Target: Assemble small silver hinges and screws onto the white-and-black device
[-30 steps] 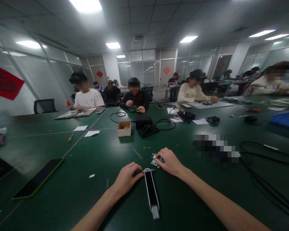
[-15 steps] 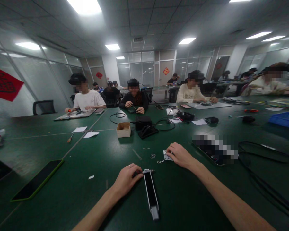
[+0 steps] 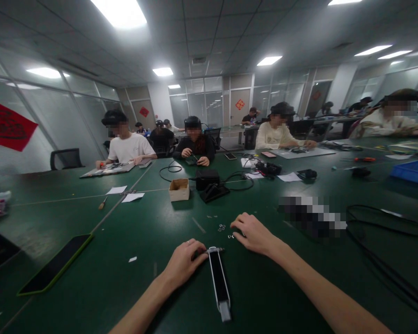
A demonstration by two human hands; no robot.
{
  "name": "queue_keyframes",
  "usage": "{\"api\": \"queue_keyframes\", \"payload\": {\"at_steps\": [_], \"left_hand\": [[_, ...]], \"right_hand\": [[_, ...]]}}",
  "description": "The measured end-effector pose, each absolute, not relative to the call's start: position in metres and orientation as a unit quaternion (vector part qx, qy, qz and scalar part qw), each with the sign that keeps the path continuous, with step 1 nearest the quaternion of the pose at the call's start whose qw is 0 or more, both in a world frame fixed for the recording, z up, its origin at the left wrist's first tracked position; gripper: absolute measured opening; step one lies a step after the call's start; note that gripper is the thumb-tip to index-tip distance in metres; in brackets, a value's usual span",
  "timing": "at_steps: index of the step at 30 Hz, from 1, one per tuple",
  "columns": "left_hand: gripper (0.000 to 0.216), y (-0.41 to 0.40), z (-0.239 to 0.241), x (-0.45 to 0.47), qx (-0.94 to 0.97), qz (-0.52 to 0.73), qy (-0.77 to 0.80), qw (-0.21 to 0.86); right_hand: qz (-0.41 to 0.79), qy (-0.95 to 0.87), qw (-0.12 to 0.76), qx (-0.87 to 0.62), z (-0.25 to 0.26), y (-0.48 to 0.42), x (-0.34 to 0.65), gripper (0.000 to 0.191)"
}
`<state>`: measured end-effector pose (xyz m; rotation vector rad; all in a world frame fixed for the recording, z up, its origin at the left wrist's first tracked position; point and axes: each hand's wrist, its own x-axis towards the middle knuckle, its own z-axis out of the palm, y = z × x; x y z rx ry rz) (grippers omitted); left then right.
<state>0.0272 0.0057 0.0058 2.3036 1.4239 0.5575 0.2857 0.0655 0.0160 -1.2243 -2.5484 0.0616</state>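
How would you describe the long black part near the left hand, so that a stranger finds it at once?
On the green table, look just below centre, where the left hand rests. The long black strip starts at its fingers and runs toward the camera. Only it has a pale frame and grey end.

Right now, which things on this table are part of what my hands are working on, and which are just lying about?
In hand:
left hand on long black-and-white part
right hand by small metal bits

Lying about:
cardboard box
dark tablet
black cables
paper slips

The right hand [image 3: 252, 234] hides whatever lies under it; the small metal bits [image 3: 222, 227] are too tiny to identify.
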Motion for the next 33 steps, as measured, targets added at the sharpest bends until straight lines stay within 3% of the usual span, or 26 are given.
{"api": "queue_keyframes", "payload": {"at_steps": [15,27,33], "left_hand": [[0.017,0.005,0.002,0.029,0.823,0.217,0.500,0.158],[0.020,0.001,0.007,0.030,0.821,0.223,0.508,0.137],[0.019,0.002,0.000,0.029,0.815,0.289,0.495,0.084]], "right_hand": [[0.023,-0.892,0.088,-0.443,0.020,0.049,0.261,0.013],[0.041,-0.898,0.088,-0.430,0.024,0.041,0.257,0.006],[0.002,-0.916,0.198,-0.350,0.019,0.039,0.259,0.016]]}}
